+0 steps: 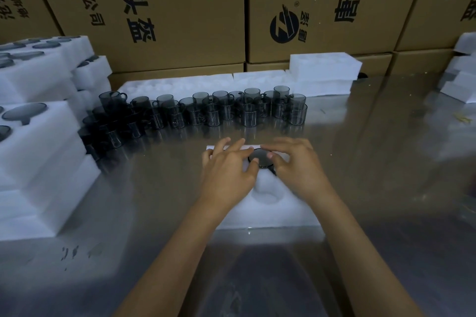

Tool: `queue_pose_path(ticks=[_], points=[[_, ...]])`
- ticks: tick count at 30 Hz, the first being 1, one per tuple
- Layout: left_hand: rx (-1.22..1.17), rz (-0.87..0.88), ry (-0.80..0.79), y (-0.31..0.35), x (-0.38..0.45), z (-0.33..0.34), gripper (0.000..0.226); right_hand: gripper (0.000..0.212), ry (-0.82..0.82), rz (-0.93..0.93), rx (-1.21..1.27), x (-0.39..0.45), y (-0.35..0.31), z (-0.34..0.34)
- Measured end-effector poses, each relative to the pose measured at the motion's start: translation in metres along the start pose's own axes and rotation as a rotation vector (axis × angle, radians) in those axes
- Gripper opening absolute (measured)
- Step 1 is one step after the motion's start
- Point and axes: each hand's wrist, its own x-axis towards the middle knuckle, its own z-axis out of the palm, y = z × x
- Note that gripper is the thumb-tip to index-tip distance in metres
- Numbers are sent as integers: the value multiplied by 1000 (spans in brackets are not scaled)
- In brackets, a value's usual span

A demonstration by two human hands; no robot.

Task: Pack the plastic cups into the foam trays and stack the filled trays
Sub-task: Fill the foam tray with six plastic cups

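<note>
A white foam tray (268, 213) lies on the steel table in front of me. A dark smoky plastic cup (260, 159) sits sunk in a far pocket of it, only its rim showing. My left hand (226, 170) lies flat on the tray with fingertips pressing the cup's left rim. My right hand (296, 165) presses the cup's right rim with straight fingers. An empty round pocket (265, 194) shows between my wrists. Several loose smoky cups (206, 110) with handles stand in rows further back.
Stacks of filled foam trays (38, 141) rise at the left. Empty foam trays (324, 67) lie behind the cups and at the right edge (461, 85). Cardboard boxes (180, 8) wall off the back. The steel table (386, 162) is bare to my right.
</note>
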Motion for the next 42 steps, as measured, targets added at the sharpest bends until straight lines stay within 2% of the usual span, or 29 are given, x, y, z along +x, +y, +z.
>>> queue_pose_path(ticks=[3,5,8,11,13,14,15,17,18,20,22,27,32,35,38,42], points=[[77,0,-14,0,0,1,37,27,-1,48,-212,-1,-3,1],[77,-10,-42,-1,1,-1,39,26,10,54,-240,-1,-3,0],[-104,-16,-65,-6,3,-8,34,26,-7,58,-204,-1,-3,0],[-303,-114,141,-28,9,-27,35,27,-3,59,-192,-1,-1,0],[-164,-250,291,-63,13,-41,44,27,0,55,-178,-1,0,0],[-12,-340,310,-83,15,-47,51,27,2,54,-170,-1,0,0],[177,-439,267,-101,18,-51,59,27,5,55,-165,-1,-1,0],[545,-603,81,-127,26,-55,71,27,8,55,-166,0,-1,0],[635,-649,-6,-135,32,-56,73,28,7,54,-169,-1,-1,0],[638,-687,-97,-151,46,-61,73,29,8,47,-170,-1,-1,0],[525,-749,-147,-169,58,-68,76,31,7,41,-173,-2,-1,-1],[452,-875,-115,-190,69,-76,88,31,6,35,-168,-1,1,0],[611,-729,-68,-190,68,-74,58,31,2,33,-156,0,3,0],[631,-622,-56,-178,65,-68,59,31,-9,31,-159,1,3,0],[522,-473,11,-160,61,-62,49,32,-7,32,-143,0,3,0],[200,-249,98,-121,54,-60,61,31,32,51,-82,1,2,0]])
